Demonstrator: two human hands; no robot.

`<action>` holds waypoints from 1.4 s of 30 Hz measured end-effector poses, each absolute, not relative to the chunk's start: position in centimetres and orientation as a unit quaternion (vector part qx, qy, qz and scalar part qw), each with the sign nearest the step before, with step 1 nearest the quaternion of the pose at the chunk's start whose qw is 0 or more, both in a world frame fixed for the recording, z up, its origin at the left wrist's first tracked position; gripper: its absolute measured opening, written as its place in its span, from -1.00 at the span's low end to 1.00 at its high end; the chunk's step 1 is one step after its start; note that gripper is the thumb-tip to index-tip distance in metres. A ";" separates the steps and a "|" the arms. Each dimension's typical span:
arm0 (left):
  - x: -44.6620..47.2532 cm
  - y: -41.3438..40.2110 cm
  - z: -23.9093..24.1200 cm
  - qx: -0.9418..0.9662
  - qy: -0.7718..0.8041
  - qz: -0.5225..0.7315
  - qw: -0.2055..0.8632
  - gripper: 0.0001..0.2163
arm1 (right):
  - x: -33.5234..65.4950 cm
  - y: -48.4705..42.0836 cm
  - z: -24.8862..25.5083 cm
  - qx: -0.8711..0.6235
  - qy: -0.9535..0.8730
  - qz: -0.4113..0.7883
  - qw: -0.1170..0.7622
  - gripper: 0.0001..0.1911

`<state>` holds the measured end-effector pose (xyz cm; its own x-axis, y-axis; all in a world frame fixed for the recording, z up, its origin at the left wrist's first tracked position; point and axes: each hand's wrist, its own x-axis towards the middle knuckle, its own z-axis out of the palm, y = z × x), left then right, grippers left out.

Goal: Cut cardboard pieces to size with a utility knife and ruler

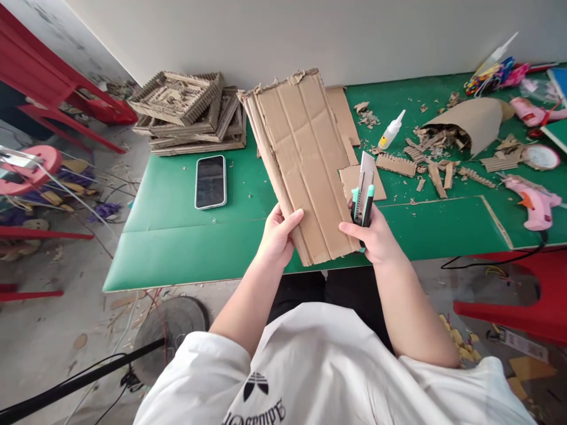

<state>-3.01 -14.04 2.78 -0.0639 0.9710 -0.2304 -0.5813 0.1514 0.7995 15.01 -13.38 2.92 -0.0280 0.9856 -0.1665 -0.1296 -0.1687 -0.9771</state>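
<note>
A creased brown cardboard piece (305,153) with torn edges is held up, tilted, over the near side of the table. My left hand (280,235) grips its lower left edge, thumb on the face. At the lower right edge my right hand (374,233) pinches the cardboard with its thumb. That same hand also holds a black and mint utility knife (364,192), its wide blade out and pointing away from me. Behind the held piece, flat cardboard scraps (343,115) lie on the table, partly hidden.
The green table (186,248) carries a phone (211,182), stacked corrugated cardboard frames (190,112), a glue bottle (392,130), a cardboard tube (473,124) with scraps, and a pink glue gun (534,200). Red stools (522,295) stand beside it.
</note>
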 end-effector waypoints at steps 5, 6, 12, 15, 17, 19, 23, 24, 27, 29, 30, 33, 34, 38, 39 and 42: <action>-2.9 -14.0 2.5 0.230 0.409 0.602 0.646 -0.65 | 14.9 -13.3 2.9 -0.490 -0.385 0.608 0.492 -0.50; -2.9 -14.0 2.5 0.228 0.411 0.601 0.647 -0.65 | 14.9 -13.3 2.9 -0.489 -0.382 0.612 0.491 -0.50; -2.8 -13.9 2.1 0.211 0.423 0.592 0.653 -0.64 | 14.9 -13.2 2.4 -0.488 -0.369 0.624 0.486 -0.50; -2.7 -13.9 2.0 0.203 0.413 0.592 0.662 -0.66 | 14.9 -13.2 2.1 -0.478 -0.358 0.637 0.487 -0.50; -2.7 -13.9 2.0 0.201 0.410 0.593 0.663 -0.66 | 14.9 -13.2 2.0 -0.473 -0.353 0.647 0.483 -0.50; -2.7 -13.9 2.0 0.202 0.410 0.592 0.664 -0.66 | 15.0 -13.3 2.0 -0.470 -0.346 0.656 0.479 -0.49; -2.6 -13.8 1.8 0.207 0.412 0.588 0.665 -0.65 | 14.9 -13.3 1.7 -0.472 -0.334 0.664 0.474 -0.49; -2.6 -13.8 1.8 0.211 0.415 0.589 0.661 -0.66 | 14.9 -13.2 1.5 -0.482 -0.338 0.654 0.475 -0.49; -2.8 -13.6 1.6 0.237 0.439 0.587 0.638 -0.68 | 14.9 -13.1 1.1 -0.526 -0.376 0.592 0.481 -0.52; -3.1 -13.4 1.5 0.256 0.456 0.578 0.626 -0.69 | 15.0 -13.0 0.9 -0.544 -0.409 0.554 0.480 -0.55; -3.3 -13.4 1.4 0.263 0.461 0.571 0.627 -0.69 | 15.1 -12.9 0.9 -0.548 -0.421 0.542 0.477 -0.57; -3.9 -13.2 1.4 0.260 0.469 0.555 0.636 -0.70 | 15.4 -12.8 1.0 -0.553 -0.440 0.529 0.470 -0.62; -4.1 -13.1 1.4 0.253 0.471 0.554 0.638 -0.70 | 15.5 -12.8 1.1 -0.552 -0.441 0.529 0.470 -0.63; -4.4 -13.0 1.6 0.231 0.468 0.557 0.647 -0.66 | 15.8 -12.7 1.0 -0.543 -0.442 0.535 0.472 -0.64; -4.4 -13.0 1.6 0.230 0.465 0.556 0.649 -0.66 | 15.8 -12.7 0.9 -0.543 -0.445 0.534 0.471 -0.65; -4.1 -13.2 1.8 0.218 0.464 0.562 0.649 -0.65 | 15.8 -12.8 0.6 -0.541 -0.458 0.527 0.469 -0.66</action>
